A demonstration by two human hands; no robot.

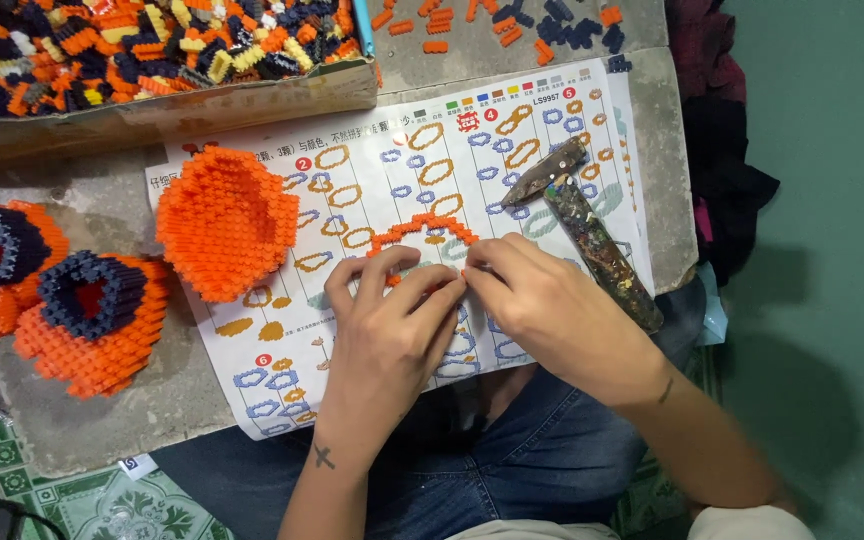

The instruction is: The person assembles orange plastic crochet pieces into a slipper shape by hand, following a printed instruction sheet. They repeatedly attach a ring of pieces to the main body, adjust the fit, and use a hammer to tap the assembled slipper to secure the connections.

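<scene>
We hold a curved chain of small orange plastic bricks [420,232] between both hands. The fingers [449,292] of our left hand [392,335] are narrowed to a pinch at the chain's lower right end, and the fingers [482,283] of our right hand [552,315] close on the same spot from the other side, so the fingertips of both hands meet there. The chain arches above the left hand and lies over a printed paper instruction sheet [372,165] with coloured step diagrams.

The sheet rests on a grey stone counter [102,400]. A worn, paint-spattered metal hammer [582,225] lies on the sheet just beyond the right hand. An orange bowl-shaped brick assembly [224,222] sits on the sheet's left edge, near the left hand. Farther left stand two orange brick cups with dark blue rims [92,315], touching each other. At the far edge, a cardboard tray [182,105] holds loose orange, yellow and dark blue bricks; more loose bricks [552,25] lie on the counter to its right.
</scene>
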